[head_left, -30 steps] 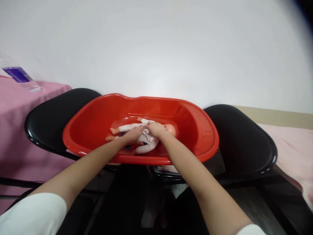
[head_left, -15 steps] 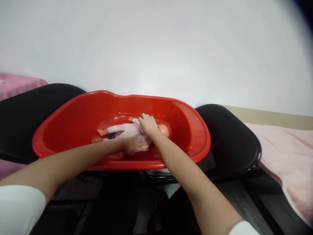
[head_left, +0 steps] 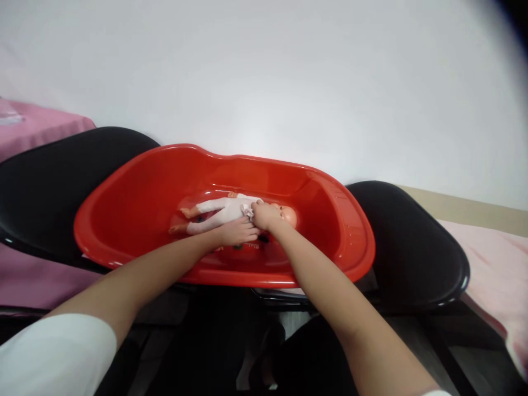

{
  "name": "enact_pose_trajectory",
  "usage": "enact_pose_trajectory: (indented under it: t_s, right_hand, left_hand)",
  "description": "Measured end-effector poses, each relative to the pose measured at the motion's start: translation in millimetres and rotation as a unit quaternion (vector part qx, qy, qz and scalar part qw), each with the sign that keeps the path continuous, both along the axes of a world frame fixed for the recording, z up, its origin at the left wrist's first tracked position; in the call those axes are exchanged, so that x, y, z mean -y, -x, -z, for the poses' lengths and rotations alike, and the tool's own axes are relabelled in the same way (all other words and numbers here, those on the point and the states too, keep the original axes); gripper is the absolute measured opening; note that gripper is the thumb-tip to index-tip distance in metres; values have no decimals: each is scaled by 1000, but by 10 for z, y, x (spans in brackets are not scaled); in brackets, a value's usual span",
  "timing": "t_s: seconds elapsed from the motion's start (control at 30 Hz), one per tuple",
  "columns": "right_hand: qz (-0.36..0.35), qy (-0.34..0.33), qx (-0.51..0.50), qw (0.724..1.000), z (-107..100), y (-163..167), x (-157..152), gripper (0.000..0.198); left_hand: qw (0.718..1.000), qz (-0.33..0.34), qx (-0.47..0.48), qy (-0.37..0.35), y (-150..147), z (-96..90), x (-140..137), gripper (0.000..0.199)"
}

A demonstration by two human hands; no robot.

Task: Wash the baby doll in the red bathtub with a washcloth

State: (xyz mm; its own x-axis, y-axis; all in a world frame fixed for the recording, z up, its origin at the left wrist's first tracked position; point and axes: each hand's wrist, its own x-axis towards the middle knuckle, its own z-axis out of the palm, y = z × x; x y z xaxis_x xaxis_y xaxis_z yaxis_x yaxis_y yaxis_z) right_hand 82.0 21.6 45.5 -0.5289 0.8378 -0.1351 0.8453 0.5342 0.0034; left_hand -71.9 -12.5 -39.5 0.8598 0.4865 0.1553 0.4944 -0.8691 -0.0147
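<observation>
A baby doll (head_left: 225,212) in a pale pink-white outfit lies on its back in a red baby bathtub (head_left: 136,203), its head to the right and its bare feet to the left. On the chest of the outfit sits a small pale bow (head_left: 247,210). My right hand (head_left: 266,216) has its fingers curled in at the upper chest, closed on the clothing just below the doll's chin. Beside it, my left hand (head_left: 239,231) bends its fingers at the near side of the chest, closed against the cloth. Both hands' fingertips are partly hidden.
The tub rests between a black chair (head_left: 61,192) on the left and another black chair (head_left: 412,247) on the right. Pink cloth (head_left: 49,129) lies behind the left chair, and paler pink cloth (head_left: 487,258) at the right. A white wall (head_left: 264,77) rises behind.
My right hand has drawn back from over the doll's far arm to the upper chest, its fingers curling. My left hand, flat before, has bent its fingers. The view has shifted slightly.
</observation>
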Motion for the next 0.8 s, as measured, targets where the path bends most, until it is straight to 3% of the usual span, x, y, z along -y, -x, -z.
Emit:
enact_pose_trajectory:
  t_s: [0.1, 0.37, 0.6, 0.8]
  right_hand:
    - [22, 17, 20, 999, -61, 17, 8, 40]
    - [22, 24, 46, 998, -158, 48, 85, 39]
    - [32, 14, 47, 998, -267, 53, 151, 38]
    - [17, 18, 58, 998, -225, -14, 113, 35]
  left_hand:
    - [999, 26, 0, -20, 85, -54, -20, 40]
    - [998, -44, -28, 38, 220, -18, -36, 49]
    - [997, -79, -20, 19, 317, -9, -101, 48]
    - [983, -182, -3, -34, 398, -13, -135, 42]
